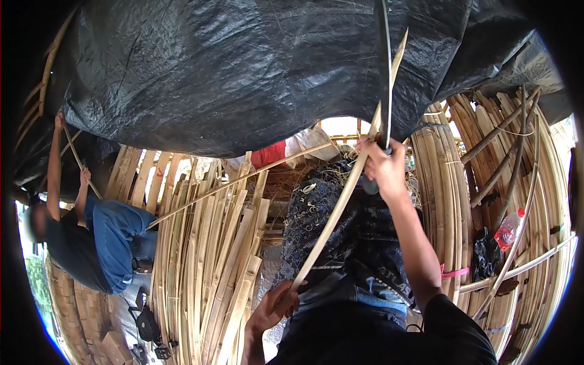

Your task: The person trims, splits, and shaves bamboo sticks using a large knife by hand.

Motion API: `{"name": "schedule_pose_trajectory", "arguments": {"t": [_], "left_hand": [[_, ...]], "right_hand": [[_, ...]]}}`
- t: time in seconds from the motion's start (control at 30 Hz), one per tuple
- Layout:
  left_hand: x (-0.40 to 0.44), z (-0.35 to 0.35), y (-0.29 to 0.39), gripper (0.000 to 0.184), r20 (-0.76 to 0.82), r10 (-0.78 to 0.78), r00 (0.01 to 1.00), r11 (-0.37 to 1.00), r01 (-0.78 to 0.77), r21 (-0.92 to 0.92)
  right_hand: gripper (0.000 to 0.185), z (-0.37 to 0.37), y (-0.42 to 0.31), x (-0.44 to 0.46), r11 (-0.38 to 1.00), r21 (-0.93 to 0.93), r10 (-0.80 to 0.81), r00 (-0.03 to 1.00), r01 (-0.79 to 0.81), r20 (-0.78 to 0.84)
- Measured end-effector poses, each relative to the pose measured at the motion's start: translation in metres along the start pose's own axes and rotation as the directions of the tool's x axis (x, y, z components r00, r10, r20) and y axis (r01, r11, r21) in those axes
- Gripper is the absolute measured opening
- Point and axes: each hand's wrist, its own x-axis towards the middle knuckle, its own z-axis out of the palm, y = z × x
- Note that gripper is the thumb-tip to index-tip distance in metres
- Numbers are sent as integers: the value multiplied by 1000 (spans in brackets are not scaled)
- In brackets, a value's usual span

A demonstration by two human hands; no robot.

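Observation:
A long pale bamboo strip point(331, 228) slants upward across my lap, its pointed far end near the dark tarp. My left hand point(274, 309) is closed around its lower end. In my right hand point(384, 165) is a machete with a dark handle, and its long blade point(385, 73) points up, crossing the strip just above my fingers. Whether the blade's edge touches the strip, I cannot tell. The fingers of my right hand also lie against the strip. Under both, a dark patterned cloth point(316, 210) with pale shavings on it covers my legs.
Bamboo slats point(201, 243) lie stacked on my left, with more bundles point(435, 182) on the right. A black tarp point(243, 79) hangs low overhead. At left, another person point(109, 237) holds a thin strip. A plastic bottle point(510, 228) and black bag point(485, 252) rest at right.

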Motion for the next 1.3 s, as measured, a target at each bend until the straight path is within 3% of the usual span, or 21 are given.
{"name": "schedule_pose_trajectory", "arguments": {"t": [0.1,0.23,0.33,0.37,0.43,0.5,0.57,0.63,0.7,0.73,0.77,0.87,0.9,0.97,1.13,1.23,1.27,1.3], "left_hand": [[-4,2,-9,33,-4,-99,995,995,99,-18],[4,5,-4,32,35,-103,994,993,105,-60],[20,20,15,35,-127,-85,988,996,85,1],[26,25,18,35,-124,-76,989,997,77,4],[37,30,23,36,-129,-20,991,1000,18,-17],[47,38,41,30,-116,21,993,1000,-23,-10],[53,45,49,30,-95,49,994,997,-54,-46],[51,47,53,31,-71,-2,997,987,-10,-161],[42,45,52,32,0,-171,985,929,162,-332],[35,52,61,31,-83,-302,950,890,250,-380],[30,54,56,31,-82,-310,947,888,258,-380],[16,55,41,24,-3,-108,994,928,100,-360],[13,58,40,24,-7,-116,993,927,105,-361],[9,67,39,23,-33,79,996,981,-84,-175],[-2,70,24,18,-81,2,997,983,-17,-181],[-4,62,-1,18,-72,44,996,997,-40,63],[-8,60,0,18,-5,-50,999,950,49,308],[-10,57,-5,24,16,-103,995,900,86,427]], "right_hand": [[24,-15,-19,18,989,-127,-85,995,78,-52],[31,-20,-45,25,988,-94,-126,991,122,-44],[57,-20,-51,10,985,-133,-111,994,107,-21],[63,-25,-34,4,961,-234,-168,983,148,-71],[64,-30,-15,-25,934,-244,-253,965,262,67],[61,-36,13,-58,915,-322,-210,968,245,140],[51,-45,34,-91,763,-532,-251,927,367,280],[53,-46,38,-121,656,-566,-295,860,499,417],[52,-44,43,-144,564,-556,-299,779,610,551],[51,-42,41,-155,550,-563,-261,767,617,586],[51,-38,38,-165,534,-567,-224,752,627,620],[52,-33,45,-179,503,-532,-269,709,681,652],[53,-32,46,-183,488,-524,-269,692,698,670],[54,-34,48,-185,473,-528,-253,682,706,686],[57,-36,47,-189,446,-496,-292,645,745,706],[58,-38,48,-189,412,-490,-320,625,768,712],[59,-38,48,-189,390,-485,-337,611,783,716],[59,-39,46,-186,388,-487,-339,612,783,715]]}}
